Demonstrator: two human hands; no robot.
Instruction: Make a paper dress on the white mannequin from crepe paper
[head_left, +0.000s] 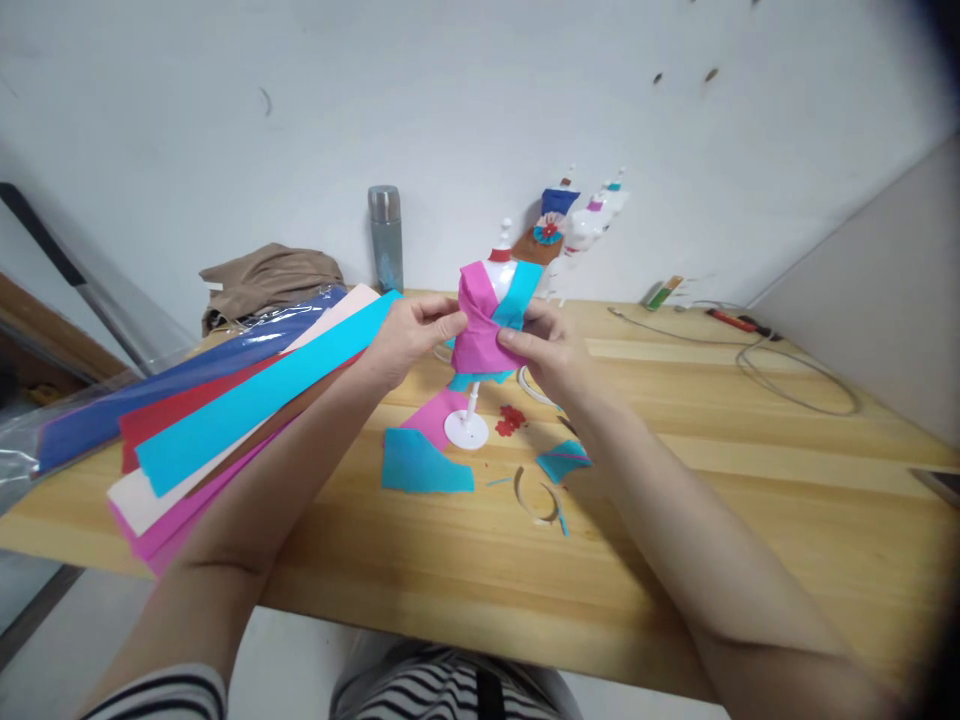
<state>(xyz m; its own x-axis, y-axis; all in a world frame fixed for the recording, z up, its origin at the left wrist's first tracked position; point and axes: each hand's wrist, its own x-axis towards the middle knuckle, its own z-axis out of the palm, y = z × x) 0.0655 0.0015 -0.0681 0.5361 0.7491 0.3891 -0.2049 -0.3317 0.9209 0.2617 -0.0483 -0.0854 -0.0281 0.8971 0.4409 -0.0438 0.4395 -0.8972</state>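
Note:
A small white mannequin [501,268] stands on a round white base [466,429] on the wooden table [675,520]. Pink paper [480,330] and a cyan strip [519,295] are wrapped around its body. My left hand [409,335] pinches the pink paper at the mannequin's left side. At the right side my right hand [544,350] is closed, its thumb pressing the pink paper against the body.
A fan of coloured paper sheets [225,410] lies at the left on a plastic sleeve. Cyan scraps [424,465], red bits [510,420] and curled paper strips [536,495] lie near the base. More dressed mannequins [581,225], a grey bottle [385,238], brown cloth [266,280] and a cable [795,375] sit behind.

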